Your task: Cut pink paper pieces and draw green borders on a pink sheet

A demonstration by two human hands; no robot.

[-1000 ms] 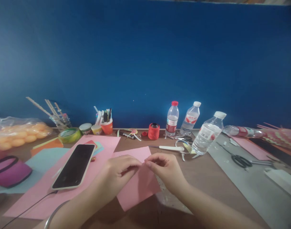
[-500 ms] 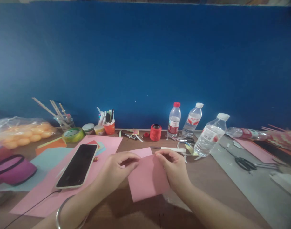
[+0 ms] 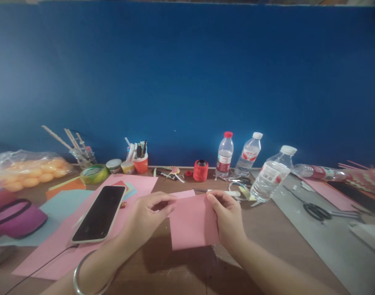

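Note:
A square of pink paper (image 3: 193, 223) is held up over the table, between both hands. My left hand (image 3: 150, 211) pinches its upper left corner between thumb and fingers. On the other side, my right hand (image 3: 227, 213) grips the upper right corner, thumb in front and the other fingers behind the sheet. Beyond it lies another pink paper piece (image 3: 184, 194), partly hidden by the held square. A phone (image 3: 100, 213) rests on a large pink sheet (image 3: 57, 254) to the left of my left hand.
Water bottles (image 3: 271, 176) stand at the back right, near a red thread spool (image 3: 200, 170). Black-handled scissors (image 3: 317, 212) lie on a grey sheet (image 3: 301, 241). A cup of pens (image 3: 141, 164), green tape (image 3: 95, 174) and a bag of orange balls (image 3: 32, 174) line the back left.
The pink square has turned so its bottom edge is more level, and it has shifted slightly up and right. My right hand moved a little with it; the left stays at its corner.

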